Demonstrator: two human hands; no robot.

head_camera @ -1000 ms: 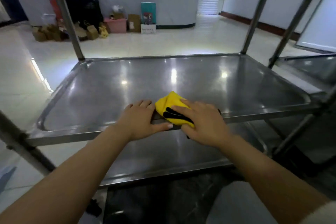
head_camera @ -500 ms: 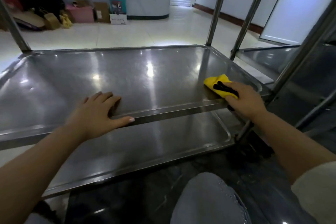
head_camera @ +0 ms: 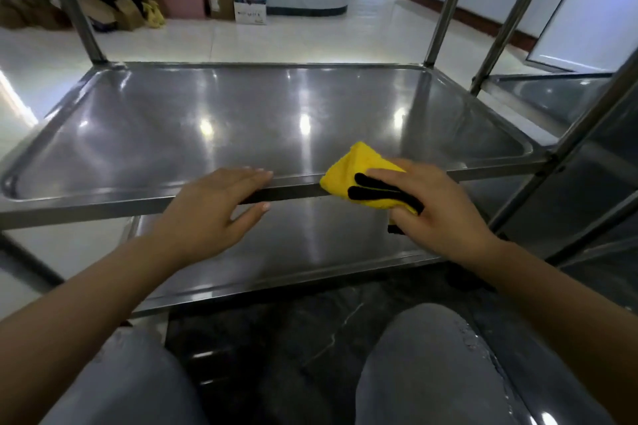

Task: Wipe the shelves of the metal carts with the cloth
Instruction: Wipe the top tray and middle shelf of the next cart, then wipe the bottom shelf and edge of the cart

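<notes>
A steel cart fills the view, and its middle shelf (head_camera: pixel 241 121) lies in front of me at arm's length. My right hand (head_camera: pixel 445 214) grips a folded yellow cloth with black stripes (head_camera: pixel 359 176) and holds it against the shelf's front rim, right of centre. My left hand (head_camera: pixel 214 210) rests on the same front rim near the middle, fingers flat on top and thumb under the edge. The lower shelf (head_camera: pixel 310 245) shows below the rim, partly hidden by both hands.
A second steel cart (head_camera: pixel 559 100) stands close on the right, its posts crossing the view. Upright posts (head_camera: pixel 69 3) rise at the shelf's corners. Boxes, bags and a pink bin (head_camera: pixel 179 0) sit by the far wall. My knees in grey jeans (head_camera: pixel 431 366) are below.
My right hand has slid the cloth along the front rim, out to the right corner and then back toward the middle. My left hand stays on the rim.
</notes>
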